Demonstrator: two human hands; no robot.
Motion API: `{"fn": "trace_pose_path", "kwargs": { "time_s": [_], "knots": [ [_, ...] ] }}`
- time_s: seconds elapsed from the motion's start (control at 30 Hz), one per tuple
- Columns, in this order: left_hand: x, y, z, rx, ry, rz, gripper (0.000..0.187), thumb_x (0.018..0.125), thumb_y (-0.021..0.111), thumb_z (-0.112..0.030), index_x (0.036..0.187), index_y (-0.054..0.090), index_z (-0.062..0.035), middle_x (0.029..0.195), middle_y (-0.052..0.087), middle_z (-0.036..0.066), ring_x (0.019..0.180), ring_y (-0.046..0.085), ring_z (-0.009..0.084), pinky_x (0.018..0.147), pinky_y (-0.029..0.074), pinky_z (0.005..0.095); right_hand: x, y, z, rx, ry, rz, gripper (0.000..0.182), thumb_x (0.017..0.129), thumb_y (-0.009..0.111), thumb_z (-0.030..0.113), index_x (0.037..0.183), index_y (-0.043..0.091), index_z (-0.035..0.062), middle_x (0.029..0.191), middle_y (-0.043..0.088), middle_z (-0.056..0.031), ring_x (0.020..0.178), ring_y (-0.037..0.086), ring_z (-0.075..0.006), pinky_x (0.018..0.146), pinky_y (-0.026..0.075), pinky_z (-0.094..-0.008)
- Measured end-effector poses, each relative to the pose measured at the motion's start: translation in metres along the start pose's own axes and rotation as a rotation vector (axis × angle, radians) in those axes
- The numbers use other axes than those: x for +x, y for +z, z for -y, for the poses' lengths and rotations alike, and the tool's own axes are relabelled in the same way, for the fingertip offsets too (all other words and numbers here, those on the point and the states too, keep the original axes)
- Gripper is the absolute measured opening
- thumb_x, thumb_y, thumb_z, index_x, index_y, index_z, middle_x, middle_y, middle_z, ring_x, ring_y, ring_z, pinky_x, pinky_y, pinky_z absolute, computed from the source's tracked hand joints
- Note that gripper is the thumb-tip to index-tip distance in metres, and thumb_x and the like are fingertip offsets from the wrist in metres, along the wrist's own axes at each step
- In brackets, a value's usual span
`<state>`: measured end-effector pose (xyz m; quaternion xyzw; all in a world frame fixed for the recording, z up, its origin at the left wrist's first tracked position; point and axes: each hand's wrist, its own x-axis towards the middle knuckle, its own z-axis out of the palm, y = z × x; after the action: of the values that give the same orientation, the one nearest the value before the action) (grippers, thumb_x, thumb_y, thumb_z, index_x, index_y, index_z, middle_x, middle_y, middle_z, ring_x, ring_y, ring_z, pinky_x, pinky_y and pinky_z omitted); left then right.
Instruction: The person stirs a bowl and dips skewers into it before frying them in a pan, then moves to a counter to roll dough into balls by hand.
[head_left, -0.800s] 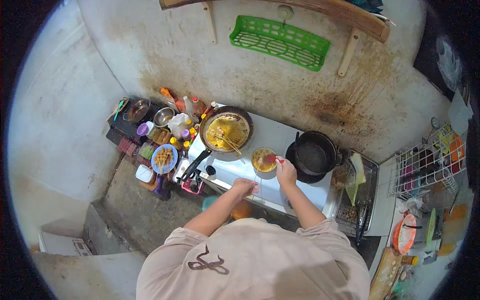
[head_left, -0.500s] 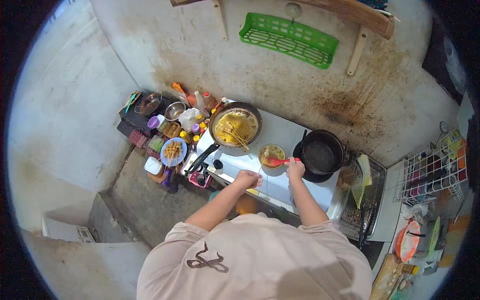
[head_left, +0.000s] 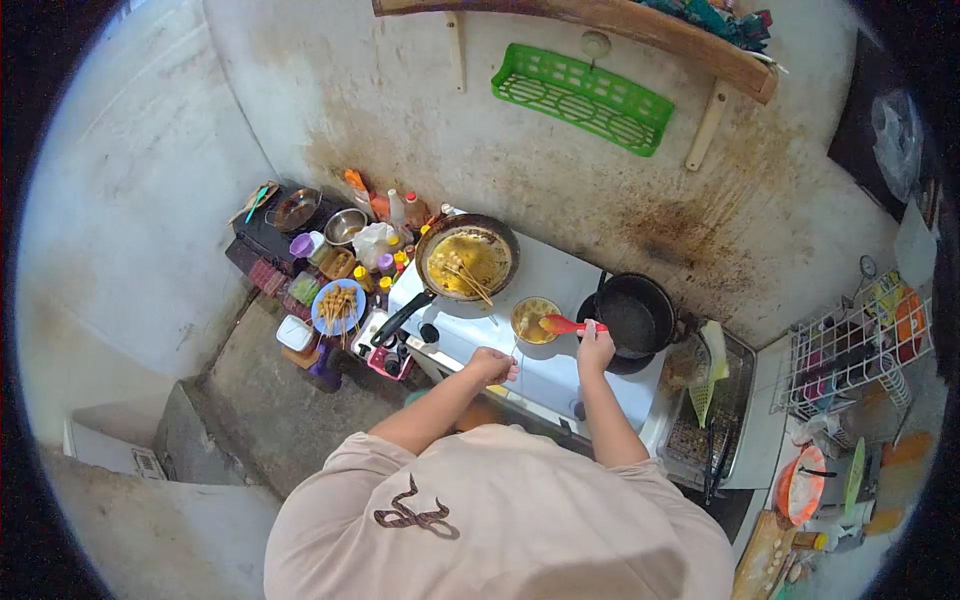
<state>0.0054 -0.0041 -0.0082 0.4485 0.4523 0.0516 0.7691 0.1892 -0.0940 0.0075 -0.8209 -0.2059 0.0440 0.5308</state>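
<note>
Head view: one right hand [head_left: 595, 350], which gripped a red spoon [head_left: 562, 325]; one left hand [head_left: 491, 367], fingers pinched on a thin stick [head_left: 514, 347]. One bowl [head_left: 519, 309], beneath the spoon's head, stood on a white stovetop [head_left: 560, 275] between frying pan [head_left: 507, 245] and black pot [head_left: 630, 315].

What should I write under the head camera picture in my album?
Right hand holding a red spoon over a small bowl, frying pan alongside.

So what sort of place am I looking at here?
Probably a home kitchen: a frying pan and a dark pot stand on a white stovetop, with skewered food on a blue plate nearby.
</note>
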Motion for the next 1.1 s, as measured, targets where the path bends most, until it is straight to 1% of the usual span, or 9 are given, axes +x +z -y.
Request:
{"fn": "trace_pose_path", "kwargs": {
  "time_s": [0.13, 0.23, 0.33, 0.43, 0.63, 0.67, 0.8, 0.93, 1.1],
  "knots": [
    [0.003, -0.001, 0.007, 0.023, -0.066, 0.059, 0.025, 0.082, 0.053, -0.020, 0.092, 0.053, 0.0033, 0.078, 0.061, 0.011, 0.059, 0.059, 0.0171, 0.041, 0.043, 0.0217, 0.001, 0.002, -0.010, 0.013, -0.007, -0.030, 0.025, 0.081, 0.050, 0.025, 0.081, 0.062, 0.0032, 0.063, 0.062, -0.0080, 0.058, 0.058, -0.0198, 0.057, 0.043, -0.0320],
    [0.001, -0.004, 0.009, 0.005, -0.149, 0.086, 0.043, 0.082, 0.050, -0.036, 0.103, 0.047, 0.0017, 0.083, 0.060, 0.011, 0.064, 0.059, 0.0181, 0.046, 0.045, 0.0249, 0.006, 0.008, -0.021, 0.154, 0.192, -0.009, 0.023, 0.081, 0.050, 0.024, 0.082, 0.062, 0.0036, 0.061, 0.061, -0.0086, 0.059, 0.057, -0.0201, 0.056, 0.042, -0.0312],
    [0.004, -0.018, 0.017, 0.014, -0.164, 0.143, 0.056, 0.081, 0.045, -0.048, 0.110, 0.042, 0.0003, 0.090, 0.059, 0.009, 0.070, 0.059, 0.0197, 0.057, 0.046, 0.0291, 0.006, 0.011, -0.017, 0.070, 0.106, -0.031, 0.021, 0.081, 0.050, 0.023, 0.084, 0.062, 0.0047, 0.063, 0.061, -0.0093, 0.060, 0.058, -0.0208, 0.056, 0.043, -0.0314],
    [0.002, -0.035, 0.023, 0.132, -0.163, 0.187, 0.059, 0.081, 0.042, -0.051, 0.114, 0.040, -0.0019, 0.094, 0.058, 0.007, 0.075, 0.057, 0.0192, 0.063, 0.044, 0.0312, -0.011, 0.004, 0.010, -0.065, -0.168, 0.006, 0.019, 0.081, 0.049, 0.020, 0.085, 0.061, 0.0061, 0.069, 0.061, -0.0107, 0.065, 0.058, -0.0239, 0.060, 0.043, -0.0333],
    [-0.002, -0.013, 0.009, 0.028, -0.229, 0.310, 0.049, 0.083, 0.042, -0.046, 0.112, 0.042, -0.0067, 0.092, 0.058, 0.003, 0.074, 0.055, 0.0155, 0.059, 0.041, 0.0285, -0.027, 0.007, 0.018, -0.215, -0.597, 0.204, 0.017, 0.081, 0.047, 0.016, 0.089, 0.059, 0.0065, 0.083, 0.058, -0.0124, 0.076, 0.056, -0.0301, 0.068, 0.044, -0.0366],
    [-0.001, -0.005, 0.004, 0.023, -0.258, 0.301, 0.033, 0.085, 0.045, -0.038, 0.100, 0.050, -0.0091, 0.087, 0.059, 0.001, 0.072, 0.056, 0.0134, 0.058, 0.041, 0.0286, -0.029, 0.006, 0.019, -0.262, -0.620, 0.189, 0.017, 0.081, 0.048, 0.016, 0.091, 0.058, 0.0066, 0.085, 0.058, -0.0113, 0.077, 0.056, -0.0293, 0.068, 0.044, -0.0364],
    [0.015, 0.011, 0.001, -0.033, -0.189, 0.163, 0.013, 0.084, 0.048, -0.021, 0.082, 0.056, -0.0101, 0.074, 0.059, 0.000, 0.064, 0.058, 0.0099, 0.050, 0.040, 0.0235, -0.036, 0.003, 0.026, -0.246, -0.500, 0.168, 0.016, 0.080, 0.049, 0.017, 0.090, 0.059, 0.0075, 0.084, 0.059, -0.0117, 0.078, 0.056, -0.0291, 0.068, 0.044, -0.0368],
    [0.002, 0.003, -0.017, 0.011, -0.101, 0.086, 0.012, 0.082, 0.051, -0.012, 0.085, 0.056, -0.0022, 0.071, 0.059, 0.006, 0.059, 0.060, 0.0132, 0.038, 0.037, 0.0188, -0.034, 0.012, 0.017, -0.263, -0.490, 0.219, 0.017, 0.079, 0.050, 0.017, 0.089, 0.060, 0.0081, 0.084, 0.059, -0.0121, 0.079, 0.056, -0.0287, 0.069, 0.044, -0.0370],
    [0.005, -0.010, -0.018, -0.029, -0.041, 0.067, 0.014, 0.080, 0.054, -0.010, 0.088, 0.056, 0.0006, 0.070, 0.059, 0.009, 0.058, 0.059, 0.0141, 0.037, 0.040, 0.0188, -0.032, 0.020, 0.009, -0.243, -0.442, 0.241, 0.017, 0.079, 0.051, 0.016, 0.090, 0.061, 0.0076, 0.086, 0.059, -0.0128, 0.081, 0.057, -0.0278, 0.072, 0.043, -0.0366]
  ]
}}
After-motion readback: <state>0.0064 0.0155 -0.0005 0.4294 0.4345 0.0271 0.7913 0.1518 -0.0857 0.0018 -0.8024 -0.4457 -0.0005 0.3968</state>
